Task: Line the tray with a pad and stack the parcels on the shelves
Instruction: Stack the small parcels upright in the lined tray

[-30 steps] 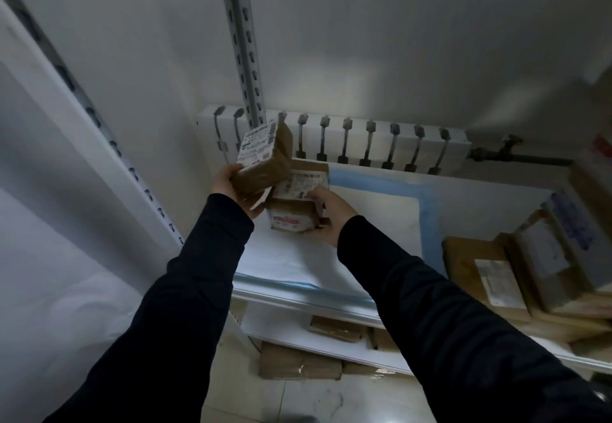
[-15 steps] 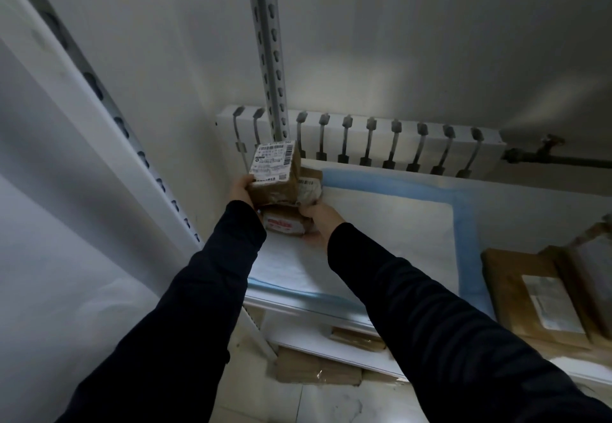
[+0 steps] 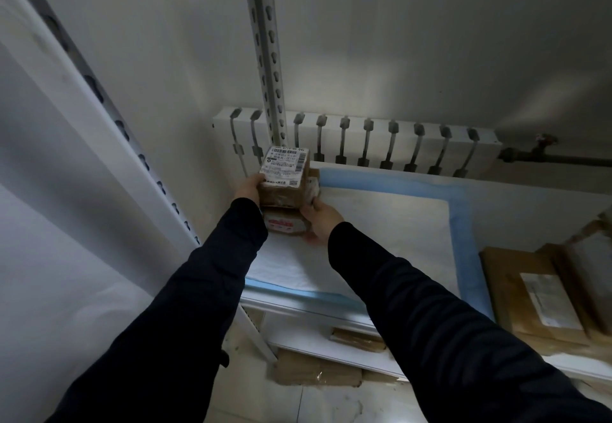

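Left grip [image 3: 250,187] clasps top parcel [image 3: 284,176]; right grip [image 3: 321,220] clasps lower parcel [image 3: 283,224] on pad [image 3: 381,224].

Place: parcel storeroom, indoors.
Racking: white slotted metal uprights [image 3: 265,58], shelves [image 3: 298,301], 2 tiers seen.
Stock: taped brown parcels [image 3: 510,290] w/ shipping labels, barcodes.
Room: plain wall [image 3: 430,41], radiator [image 3: 364,126], tiled floor [image 3: 331,402].

parcels [image 3: 284,187] seemingly stacked on pad [image 3: 381,224], radiator [image 3: 364,141] behind
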`<state>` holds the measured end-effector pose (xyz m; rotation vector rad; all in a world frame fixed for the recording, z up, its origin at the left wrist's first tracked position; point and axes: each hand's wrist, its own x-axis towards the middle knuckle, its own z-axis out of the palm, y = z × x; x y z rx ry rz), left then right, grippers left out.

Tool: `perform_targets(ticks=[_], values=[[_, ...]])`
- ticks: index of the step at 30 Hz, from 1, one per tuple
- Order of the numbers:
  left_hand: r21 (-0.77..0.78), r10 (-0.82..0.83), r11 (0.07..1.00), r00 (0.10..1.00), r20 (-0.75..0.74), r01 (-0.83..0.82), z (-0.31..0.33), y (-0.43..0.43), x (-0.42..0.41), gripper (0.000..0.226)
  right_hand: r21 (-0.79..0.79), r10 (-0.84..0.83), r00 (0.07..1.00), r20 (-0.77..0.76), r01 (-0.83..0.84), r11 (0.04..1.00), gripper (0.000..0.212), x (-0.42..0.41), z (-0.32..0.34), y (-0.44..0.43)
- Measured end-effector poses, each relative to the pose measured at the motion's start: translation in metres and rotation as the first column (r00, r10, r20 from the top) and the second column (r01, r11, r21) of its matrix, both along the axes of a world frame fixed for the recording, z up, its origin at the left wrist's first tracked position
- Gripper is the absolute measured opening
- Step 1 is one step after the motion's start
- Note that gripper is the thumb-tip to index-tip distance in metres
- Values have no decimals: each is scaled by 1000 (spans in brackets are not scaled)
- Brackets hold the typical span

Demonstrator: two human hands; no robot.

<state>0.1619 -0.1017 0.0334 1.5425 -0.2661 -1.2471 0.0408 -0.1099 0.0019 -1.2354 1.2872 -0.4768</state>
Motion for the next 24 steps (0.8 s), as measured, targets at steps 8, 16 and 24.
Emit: perform_targets(ticks=[8, 16, 24], values=[[44, -147, 989, 974, 175, 142, 2, -7, 2, 20, 30, -65, 994, 87, 63, 998, 45, -11, 24, 10], [57, -189, 982, 902, 388, 181, 4, -3, -5, 47, -46, 114, 992, 45, -111, 993, 67, -22, 39, 20], [97, -66, 995, 863, 501, 19, 7, 2, -17, 69, -61, 70, 997, 44, -68, 996, 49, -33, 52, 30]])
